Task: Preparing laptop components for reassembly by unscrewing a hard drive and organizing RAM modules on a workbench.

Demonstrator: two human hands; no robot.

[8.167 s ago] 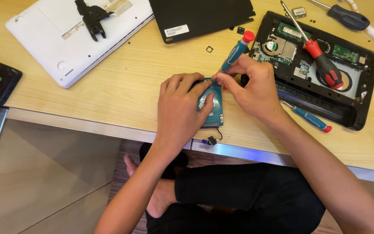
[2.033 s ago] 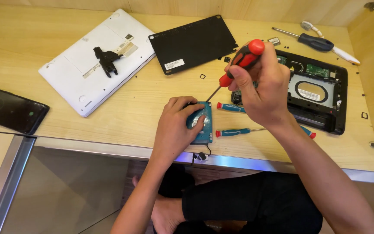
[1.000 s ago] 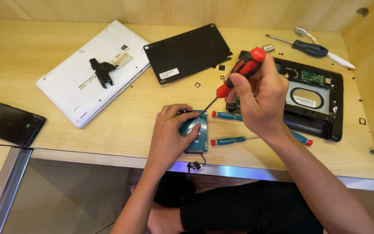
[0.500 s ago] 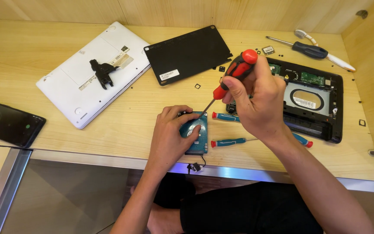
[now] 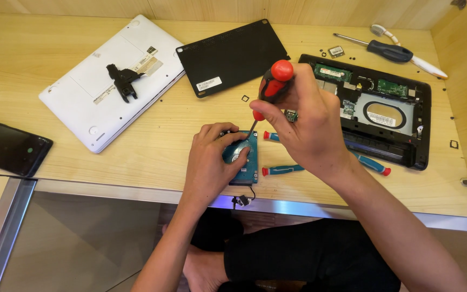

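A small blue hard drive (image 5: 242,158) lies flat near the front edge of the wooden table (image 5: 152,146). My left hand (image 5: 209,162) rests over its left side and pins it down. My right hand (image 5: 304,121) grips a red-and-black screwdriver (image 5: 270,86), held nearly upright, its tip down on the drive's upper edge. Two teal-handled screwdrivers (image 5: 282,170) lie on the table just right of the drive, partly under my right wrist.
An opened black laptop base (image 5: 385,108) with its boards exposed lies at the right. A black cover panel (image 5: 228,57) and a white laptop shell (image 5: 112,81) lie at the back. A dark phone (image 5: 9,147) sits far left. Another screwdriver (image 5: 387,50) lies back right. Small screws are scattered about.
My right hand has tilted the red screwdriver more upright and lowered its tip onto the drive. The left hand stays on the drive. The view has shifted slightly.
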